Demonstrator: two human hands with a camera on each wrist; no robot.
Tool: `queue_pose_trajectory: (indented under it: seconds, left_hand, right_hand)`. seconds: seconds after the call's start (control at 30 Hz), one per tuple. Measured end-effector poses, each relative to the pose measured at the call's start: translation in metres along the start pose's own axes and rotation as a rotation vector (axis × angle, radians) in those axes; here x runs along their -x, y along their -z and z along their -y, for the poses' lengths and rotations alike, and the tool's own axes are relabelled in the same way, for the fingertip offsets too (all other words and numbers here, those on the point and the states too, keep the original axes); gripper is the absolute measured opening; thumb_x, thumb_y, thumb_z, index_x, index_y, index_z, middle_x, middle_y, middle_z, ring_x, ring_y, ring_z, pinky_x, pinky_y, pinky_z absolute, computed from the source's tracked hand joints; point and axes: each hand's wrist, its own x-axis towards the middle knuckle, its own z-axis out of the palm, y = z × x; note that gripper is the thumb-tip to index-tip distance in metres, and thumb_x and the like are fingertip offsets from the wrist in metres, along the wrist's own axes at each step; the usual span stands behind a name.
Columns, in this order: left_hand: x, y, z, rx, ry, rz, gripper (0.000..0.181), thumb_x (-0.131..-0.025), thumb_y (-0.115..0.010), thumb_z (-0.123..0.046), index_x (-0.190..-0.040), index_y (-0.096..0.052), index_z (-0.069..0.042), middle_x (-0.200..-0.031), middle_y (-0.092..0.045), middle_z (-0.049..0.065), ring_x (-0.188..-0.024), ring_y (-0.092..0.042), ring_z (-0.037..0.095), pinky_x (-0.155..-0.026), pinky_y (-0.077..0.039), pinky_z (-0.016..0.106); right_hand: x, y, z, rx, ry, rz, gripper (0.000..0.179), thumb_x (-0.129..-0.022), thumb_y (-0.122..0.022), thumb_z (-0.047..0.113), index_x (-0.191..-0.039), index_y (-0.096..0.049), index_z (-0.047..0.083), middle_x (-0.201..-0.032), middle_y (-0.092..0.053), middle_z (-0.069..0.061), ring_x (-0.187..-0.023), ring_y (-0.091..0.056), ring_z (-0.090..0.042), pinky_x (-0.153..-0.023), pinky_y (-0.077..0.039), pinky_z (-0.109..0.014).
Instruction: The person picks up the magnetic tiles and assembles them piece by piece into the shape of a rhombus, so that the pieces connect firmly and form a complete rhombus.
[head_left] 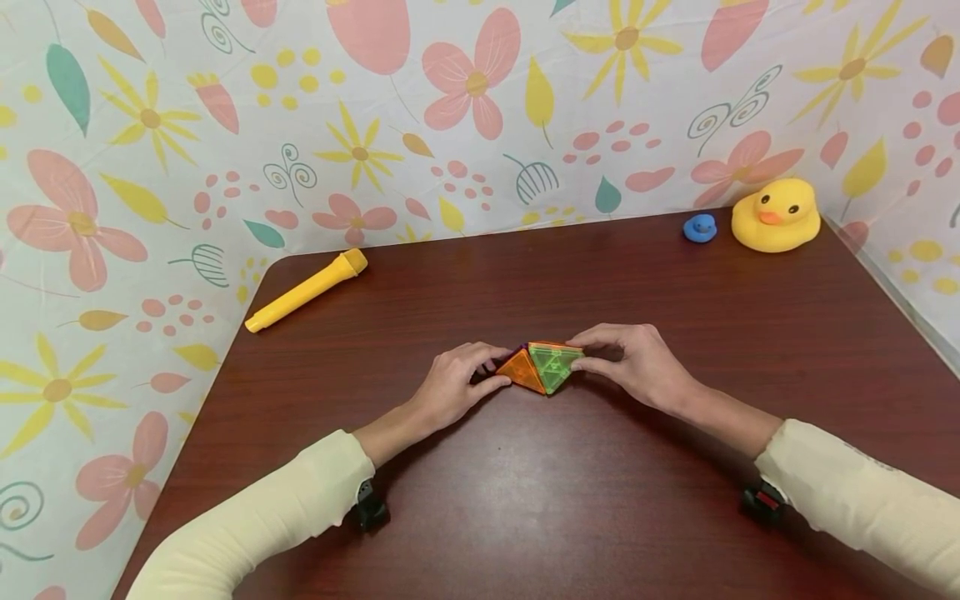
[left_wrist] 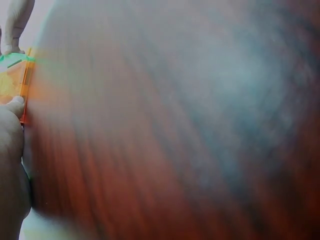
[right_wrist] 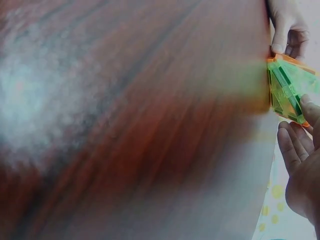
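A small peaked shape of see-through triangular magnetic tiles sits on the table between both hands. An orange tile (head_left: 522,372) faces front on its left, a green tile (head_left: 555,365) on its right; an orange edge and a bit of purple show along the top. My left hand (head_left: 457,379) pinches the left end, its thumb against the orange tile. With thumb and fingers, my right hand (head_left: 637,362) pinches the right end at the green tile. In the right wrist view the green tile (right_wrist: 287,92) shows ribbed edges. The far side is hidden.
On the brown table (head_left: 495,517) a yellow toy microphone (head_left: 307,292) lies at back left. A small blue duck (head_left: 700,228) and a larger yellow duck (head_left: 776,218) sit at back right. Flower-patterned cloth (head_left: 480,150) hangs behind the table and at its sides.
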Motion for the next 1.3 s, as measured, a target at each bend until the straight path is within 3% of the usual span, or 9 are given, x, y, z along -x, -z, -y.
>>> queue_pose_trajectory:
  seconds: [0.4, 0.63, 0.8, 1.3]
  left_hand:
    - [0.0006, -0.0016, 0.0003, -0.002, 0.005, -0.005, 0.035, -0.095, -0.084, -0.024, -0.127, -0.075, -0.011, -0.105, -0.074, -0.002, -0.089, -0.066, 0.009, -0.076, -0.056, 0.024]
    - [0.001, -0.0024, 0.0004, -0.01, 0.011, -0.007, 0.036, -0.095, -0.084, -0.026, -0.127, -0.075, -0.012, -0.106, -0.074, -0.003, -0.09, -0.065, 0.008, -0.076, -0.055, 0.023]
    - [0.0004, -0.0022, 0.0, -0.009, 0.008, -0.007, 0.036, -0.094, -0.084, -0.026, -0.126, -0.075, -0.012, -0.105, -0.074, -0.003, -0.089, -0.065, 0.007, -0.076, -0.056, 0.023]
    - [0.0004, -0.0004, -0.0006, -0.027, 0.002, -0.01, 0.035, -0.094, -0.083, -0.029, -0.126, -0.077, -0.015, -0.107, -0.075, -0.005, -0.089, -0.065, 0.006, -0.077, -0.055, 0.023]
  right_hand:
    - [0.0003, -0.0003, 0.0004, -0.023, -0.023, 0.016, 0.03, -0.085, -0.089, 0.005, -0.114, -0.082, 0.012, -0.11, -0.078, 0.003, -0.097, -0.075, -0.015, -0.078, -0.063, -0.037]
    - [-0.0015, -0.0031, 0.0015, -0.13, -0.098, 0.125, 0.046, -0.089, -0.086, 0.006, -0.133, -0.074, 0.009, -0.129, -0.074, -0.007, -0.11, -0.074, -0.023, -0.086, -0.062, -0.038]
    - [-0.0031, -0.0068, 0.0032, -0.121, -0.116, 0.174, 0.056, -0.09, -0.085, 0.007, -0.143, -0.067, 0.006, -0.135, -0.071, -0.013, -0.115, -0.073, -0.024, -0.089, -0.06, -0.037]
    - [-0.0036, -0.0086, 0.004, -0.146, -0.128, 0.172, 0.056, -0.091, -0.083, 0.004, -0.144, -0.067, 0.007, -0.137, -0.069, -0.016, -0.114, -0.074, -0.022, -0.087, -0.061, -0.033]
